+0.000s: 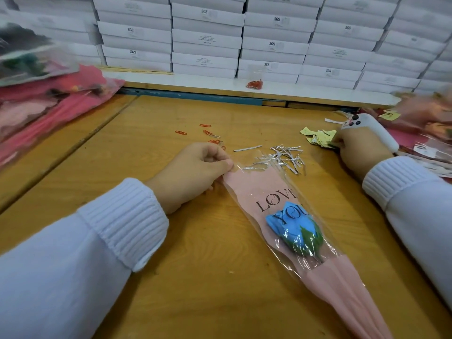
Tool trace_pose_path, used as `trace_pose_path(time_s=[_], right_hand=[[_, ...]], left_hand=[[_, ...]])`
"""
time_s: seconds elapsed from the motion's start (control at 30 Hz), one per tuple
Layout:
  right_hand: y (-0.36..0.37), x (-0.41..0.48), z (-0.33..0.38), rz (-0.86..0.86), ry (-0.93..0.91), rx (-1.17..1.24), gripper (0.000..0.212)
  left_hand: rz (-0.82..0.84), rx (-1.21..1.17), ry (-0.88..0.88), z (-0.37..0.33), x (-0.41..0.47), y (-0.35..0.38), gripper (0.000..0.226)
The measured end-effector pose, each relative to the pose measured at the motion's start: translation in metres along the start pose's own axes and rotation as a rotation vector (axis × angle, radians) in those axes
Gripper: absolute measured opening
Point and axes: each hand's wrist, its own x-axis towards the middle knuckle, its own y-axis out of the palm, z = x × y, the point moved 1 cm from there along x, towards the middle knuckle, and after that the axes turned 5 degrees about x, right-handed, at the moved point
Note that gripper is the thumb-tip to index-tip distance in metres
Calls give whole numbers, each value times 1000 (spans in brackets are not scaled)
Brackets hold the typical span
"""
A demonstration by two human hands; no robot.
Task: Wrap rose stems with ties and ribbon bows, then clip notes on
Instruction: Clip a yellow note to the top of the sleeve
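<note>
on the wooden table (pixel 195 265), a sleeved blue rose (pixel 291 226) lies near centre, long axis far-left to near-right, bloom pointing far. no tie, bow or note shows on it yet. the left hand (pixel 193 174) pinches its sleeve's far edge. the right hand (pixel 359 152) curls into yellow notes (pixel 315 137), grip unclear. silver ties (pixel 281 157) and paper clips (pixel 208 133) wait beyond.
</note>
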Motion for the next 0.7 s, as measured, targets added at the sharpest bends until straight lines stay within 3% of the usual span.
trace_pose_path(time_s=[0.1, 0.37, 0.53, 0.7], right_hand=[[0, 2, -1, -75, 79, 36, 16], [2, 1, 1, -126, 94, 63, 28], [0, 2, 1, -100, 112, 18, 20], [-3, -4, 2, -142, 82, 127, 15]], left_hand=[[0, -46, -19, 0, 0, 0, 15], [-6, -93, -34, -1, -1, 1, 13], [-7, -90, -31, -2, -1, 1, 14], [-4, -89, -29, -2, -2, 1, 12]])
